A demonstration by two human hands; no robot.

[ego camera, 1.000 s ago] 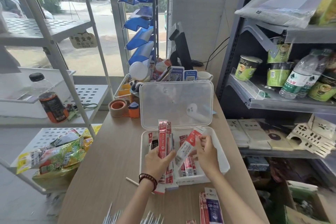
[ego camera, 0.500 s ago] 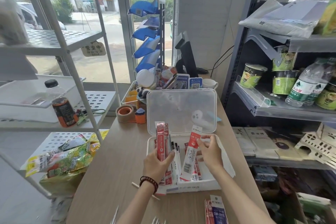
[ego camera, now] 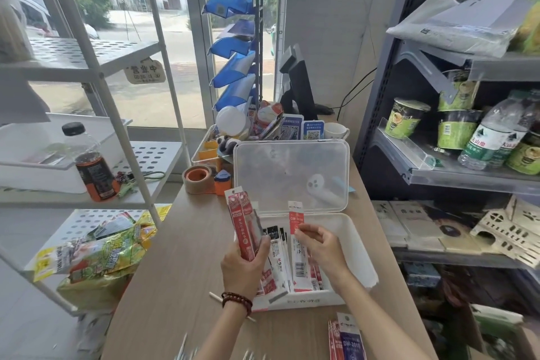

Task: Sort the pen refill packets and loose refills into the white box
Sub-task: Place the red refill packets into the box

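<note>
Left hand [ego camera: 244,264] grips red packets [ego camera: 244,225] upright, center frame; right hand [ego camera: 323,245] pinches one red-topped packet [ego camera: 296,223] over white box [ego camera: 355,240] w/ lid up.

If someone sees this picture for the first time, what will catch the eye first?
Most striking are the two hands over the open white box on the counter. The left hand grips a bunch of red packets upright, and the right hand pinches a red-and-white packet standing in the box. Behind them the clear lid stands open.
</note>
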